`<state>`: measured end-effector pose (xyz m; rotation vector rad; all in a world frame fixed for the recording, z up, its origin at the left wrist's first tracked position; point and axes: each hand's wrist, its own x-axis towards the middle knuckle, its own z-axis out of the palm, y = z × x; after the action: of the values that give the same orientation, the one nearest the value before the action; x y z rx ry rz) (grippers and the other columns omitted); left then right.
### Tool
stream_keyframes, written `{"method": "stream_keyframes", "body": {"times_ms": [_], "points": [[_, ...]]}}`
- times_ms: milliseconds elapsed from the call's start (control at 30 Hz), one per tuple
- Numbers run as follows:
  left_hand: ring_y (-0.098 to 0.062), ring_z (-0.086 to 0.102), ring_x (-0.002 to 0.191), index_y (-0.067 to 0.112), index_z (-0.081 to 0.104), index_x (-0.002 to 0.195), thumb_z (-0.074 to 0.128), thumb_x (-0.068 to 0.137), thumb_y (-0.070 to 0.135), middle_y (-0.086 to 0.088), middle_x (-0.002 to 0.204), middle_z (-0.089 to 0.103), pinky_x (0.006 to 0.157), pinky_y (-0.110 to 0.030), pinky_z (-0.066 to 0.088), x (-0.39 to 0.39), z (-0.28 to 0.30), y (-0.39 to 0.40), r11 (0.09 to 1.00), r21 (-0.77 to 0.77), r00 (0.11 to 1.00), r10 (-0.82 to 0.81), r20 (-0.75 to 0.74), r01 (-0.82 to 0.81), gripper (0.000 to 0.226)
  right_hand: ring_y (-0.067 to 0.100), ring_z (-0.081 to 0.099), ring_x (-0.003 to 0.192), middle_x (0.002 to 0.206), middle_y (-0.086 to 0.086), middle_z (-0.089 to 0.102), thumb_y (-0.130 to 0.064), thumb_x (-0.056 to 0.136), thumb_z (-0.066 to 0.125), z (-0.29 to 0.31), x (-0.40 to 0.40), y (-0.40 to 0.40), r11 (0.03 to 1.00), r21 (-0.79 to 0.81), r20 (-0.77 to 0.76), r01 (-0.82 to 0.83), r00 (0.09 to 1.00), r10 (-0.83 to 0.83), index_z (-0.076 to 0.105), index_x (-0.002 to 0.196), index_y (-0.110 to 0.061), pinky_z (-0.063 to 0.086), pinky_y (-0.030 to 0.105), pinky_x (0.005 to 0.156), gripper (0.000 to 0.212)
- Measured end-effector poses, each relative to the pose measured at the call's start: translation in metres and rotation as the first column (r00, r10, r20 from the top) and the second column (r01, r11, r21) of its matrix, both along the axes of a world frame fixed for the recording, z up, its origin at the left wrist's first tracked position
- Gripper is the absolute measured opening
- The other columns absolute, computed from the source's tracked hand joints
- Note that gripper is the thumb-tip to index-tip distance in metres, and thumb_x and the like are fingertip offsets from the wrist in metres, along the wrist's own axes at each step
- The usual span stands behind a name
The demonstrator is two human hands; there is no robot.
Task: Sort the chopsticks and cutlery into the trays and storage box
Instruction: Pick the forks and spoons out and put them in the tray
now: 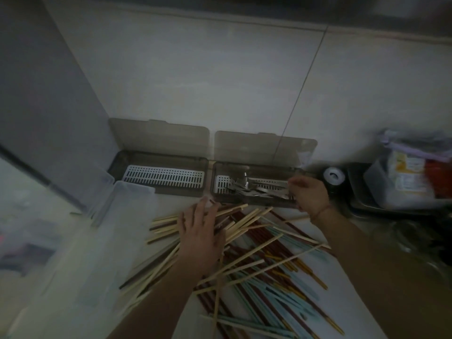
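Right hand (308,196) is gripping cutlery (254,187) in the right tray (254,204); left hand (199,231), fingers flat, is pressing unsorted chopsticks (264,270); left tray (161,177) is holding nothing.

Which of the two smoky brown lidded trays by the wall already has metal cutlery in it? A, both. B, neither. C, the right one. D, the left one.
C: metal cutlery lies in the right tray, while the left tray shows only its white slotted insert.
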<state>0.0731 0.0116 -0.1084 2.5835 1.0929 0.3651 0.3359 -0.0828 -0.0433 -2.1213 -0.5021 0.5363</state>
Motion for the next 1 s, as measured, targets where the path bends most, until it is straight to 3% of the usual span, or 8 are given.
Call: {"method": "stream_keyframes", "body": {"times_ms": [67,133,233,333,567,767,900,1000], "points": [[-0.035,0.039,0.13,0.023,0.047,0.137,0.053,0.087,0.042,-0.006,0.147,0.04,0.108,-0.059,0.029,-0.007,-0.006,-0.01,1.0,0.013,0.998,-0.029,0.048,0.028,0.054,0.009,0.057,0.073,0.088,0.005,0.067,-0.008,0.088,0.063,-0.001,-0.011,-0.025,0.999,0.039,0.23,-0.036,0.973,0.026,0.067,0.089,-0.013,0.047,0.019,0.073,0.006],[-0.035,0.044,0.124,0.023,0.053,0.132,0.053,0.087,0.043,-0.005,0.142,0.045,0.105,-0.057,0.032,-0.015,-0.01,-0.02,0.998,0.038,0.995,-0.051,0.083,0.048,0.049,0.003,0.057,0.074,0.086,-0.008,0.064,-0.012,0.088,0.064,-0.006,-0.033,-0.056,0.989,0.0,0.358,-0.148,0.923,0.138,0.065,0.086,-0.021,0.044,0.014,0.07,0.009],[-0.034,0.047,0.12,0.022,0.058,0.124,0.056,0.085,0.046,-0.004,0.134,0.049,0.102,-0.056,0.034,-0.023,-0.014,-0.032,0.991,0.078,0.987,-0.117,0.111,0.109,0.046,-0.001,0.056,0.071,0.085,-0.015,0.06,-0.019,0.088,0.062,-0.028,-0.075,-0.1,0.919,-0.204,0.46,-0.338,0.795,0.395,0.068,0.089,-0.028,0.043,0.012,0.063,0.01],[-0.031,0.047,0.122,0.023,0.059,0.123,0.056,0.085,0.049,-0.001,0.134,0.05,0.104,-0.056,0.032,-0.027,-0.016,-0.039,0.984,0.087,0.984,-0.162,0.076,0.155,0.046,0.016,0.061,0.087,0.101,-0.009,0.063,-0.027,0.082,0.06,-0.056,-0.106,-0.129,0.847,-0.318,0.494,-0.426,0.688,0.532,0.068,0.092,-0.029,0.055,0.027,0.069,0.013],[-0.028,0.047,0.121,0.026,0.055,0.123,0.05,0.089,0.046,0.002,0.133,0.05,0.106,-0.054,0.03,-0.027,-0.012,-0.048,0.993,0.044,0.994,-0.11,0.014,0.11,0.04,0.023,0.053,0.109,0.12,-0.002,0.06,-0.037,0.086,0.043,-0.069,-0.129,-0.153,0.897,-0.268,0.52,-0.352,0.731,0.442,0.067,0.108,-0.025,0.049,0.039,0.093,0.035],[-0.025,0.046,0.121,0.028,0.058,0.124,0.05,0.091,0.049,0.006,0.135,0.049,0.101,-0.047,0.034,-0.046,-0.004,-0.046,0.988,0.006,0.984,-0.153,0.095,0.153,0.04,0.027,0.053,0.103,0.113,0.001,0.063,-0.037,0.081,0.045,-0.07,-0.128,-0.165,0.92,-0.315,0.539,-0.235,0.754,0.377,0.07,0.102,-0.021,0.053,0.044,0.081,0.036],[-0.025,0.041,0.13,0.031,0.05,0.131,0.05,0.086,0.067,0.006,0.141,0.045,0.106,-0.053,0.032,-0.069,-0.004,-0.039,0.937,-0.013,0.937,-0.35,-0.005,0.35,0.057,0.025,0.054,0.098,0.105,-0.002,0.063,-0.034,0.082,0.046,-0.063,-0.146,-0.142,0.919,-0.287,0.554,-0.271,0.735,0.39,0.069,0.1,-0.023,0.051,0.04,0.08,0.031],[-0.022,0.032,0.136,0.038,0.039,0.139,0.054,0.076,0.07,0.007,0.146,0.038,0.113,-0.054,0.021,-0.074,0.0,-0.04,0.894,-0.056,0.884,-0.448,-0.134,0.445,0.073,0.026,0.055,0.089,0.094,-0.004,0.061,-0.029,0.08,0.055,-0.063,-0.169,-0.124,0.904,-0.316,0.57,-0.288,0.705,0.423,0.07,0.093,-0.025,0.05,0.038,0.074,0.02]]}}
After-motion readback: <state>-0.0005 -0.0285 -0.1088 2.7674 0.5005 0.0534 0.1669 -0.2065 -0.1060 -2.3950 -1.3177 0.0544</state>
